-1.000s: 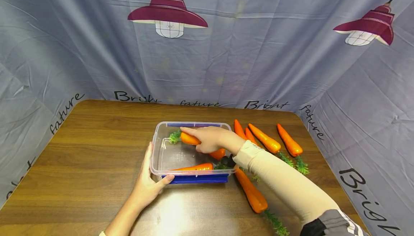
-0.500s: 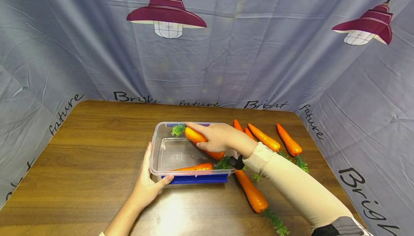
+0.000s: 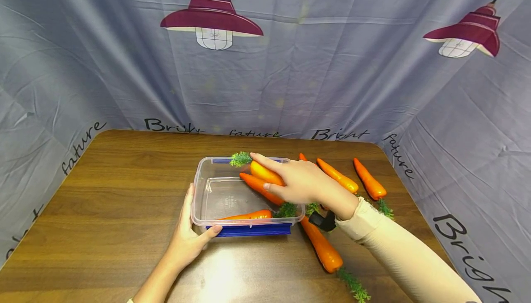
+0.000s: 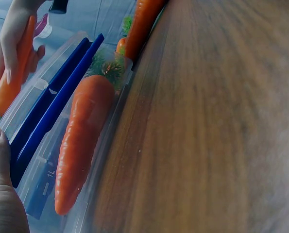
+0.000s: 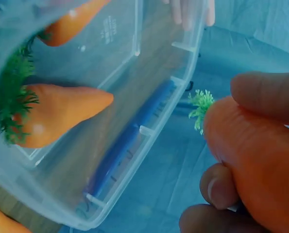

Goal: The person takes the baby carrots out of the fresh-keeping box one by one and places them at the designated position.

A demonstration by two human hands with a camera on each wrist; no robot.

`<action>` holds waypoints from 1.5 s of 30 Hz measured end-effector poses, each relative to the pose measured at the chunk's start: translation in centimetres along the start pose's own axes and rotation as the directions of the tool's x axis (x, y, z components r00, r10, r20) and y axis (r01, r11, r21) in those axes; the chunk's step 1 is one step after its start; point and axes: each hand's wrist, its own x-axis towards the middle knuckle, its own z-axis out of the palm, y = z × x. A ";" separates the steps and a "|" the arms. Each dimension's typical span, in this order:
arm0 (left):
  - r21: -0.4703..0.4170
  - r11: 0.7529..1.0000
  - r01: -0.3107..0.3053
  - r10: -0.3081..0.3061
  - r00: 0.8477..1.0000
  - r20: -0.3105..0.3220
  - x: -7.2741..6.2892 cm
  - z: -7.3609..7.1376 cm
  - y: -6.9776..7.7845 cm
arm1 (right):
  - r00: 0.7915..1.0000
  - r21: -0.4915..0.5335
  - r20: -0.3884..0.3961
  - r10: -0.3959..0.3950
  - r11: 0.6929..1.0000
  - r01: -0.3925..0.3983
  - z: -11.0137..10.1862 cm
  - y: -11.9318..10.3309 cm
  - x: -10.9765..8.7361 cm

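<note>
My left hand grips the left end of a clear plastic box with blue latches, thumb over the near rim. Two orange carrots with green tops lie inside: one carrot along the near wall, another carrot slanting toward the right end. My right hand holds a third carrot above the box's far right part, its leafy top pointing left over the far rim. In the right wrist view, thumb and fingers wrap this carrot beside the box wall.
Right of the box, one carrot lies on the wooden table, its tip near the box's corner. More carrots lie at the back right, including a yellowish-orange carrot and a redder carrot. A grey-blue curtain surrounds the table.
My right hand has drawn the carrot up and to the right, from inside the box to near its far rim. More of the slanting carrot shows. The left hand stays put.
</note>
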 end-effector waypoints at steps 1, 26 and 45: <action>0.001 1.000 0.002 -0.002 1.000 0.000 0.0 0.0 0.0 | 1.000 0.003 -0.011 0.008 1.000 -0.008 0.0 0.1 -0.4; 0.011 1.000 -0.005 0.005 1.000 -0.001 0.0 0.0 0.1 | 0.945 0.013 -0.162 0.284 0.958 -0.285 1.7 3.4 -10.5; 0.002 1.000 0.001 -0.001 1.000 -0.007 0.0 0.1 0.1 | 0.869 0.106 0.081 0.488 0.863 -0.494 6.4 5.3 -16.6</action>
